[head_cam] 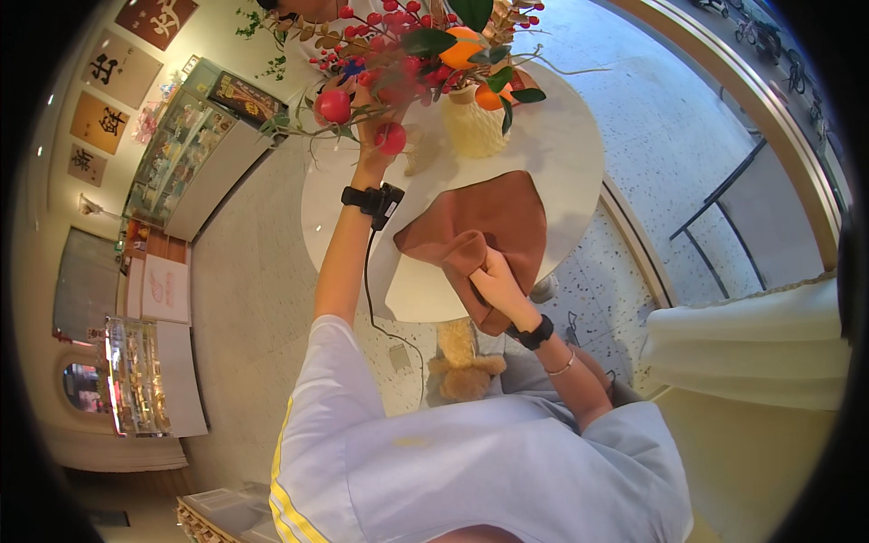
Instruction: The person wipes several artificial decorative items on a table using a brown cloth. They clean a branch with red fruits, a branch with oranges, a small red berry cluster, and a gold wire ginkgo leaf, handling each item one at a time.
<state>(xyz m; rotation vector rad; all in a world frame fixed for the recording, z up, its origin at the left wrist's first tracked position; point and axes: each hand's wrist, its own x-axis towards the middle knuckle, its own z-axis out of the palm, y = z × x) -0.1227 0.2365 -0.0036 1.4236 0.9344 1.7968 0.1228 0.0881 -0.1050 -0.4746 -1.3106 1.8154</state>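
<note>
My right hand [500,282] grips a bunched fold of a brown cloth [506,207], which spreads over the near side of a round white table [326,197]. My left hand [377,117] reaches across to the far side, behind the red fruits and berries of an artificial arrangement [407,68]. Its fingers are mostly covered, so its grip cannot be made out. The arrangement, with artificial oranges [464,49] and green leaves, stands in a cream textured vase [473,125]. A black strap with a small device [383,203] and a cable is on my left wrist.
Across the table is another person [316,41], partly hidden by branches. A brown plush toy [467,370] is below the table's near edge. Glass display cases [180,146] line the left side; a white curtain [747,339] hangs at the right beside a large window.
</note>
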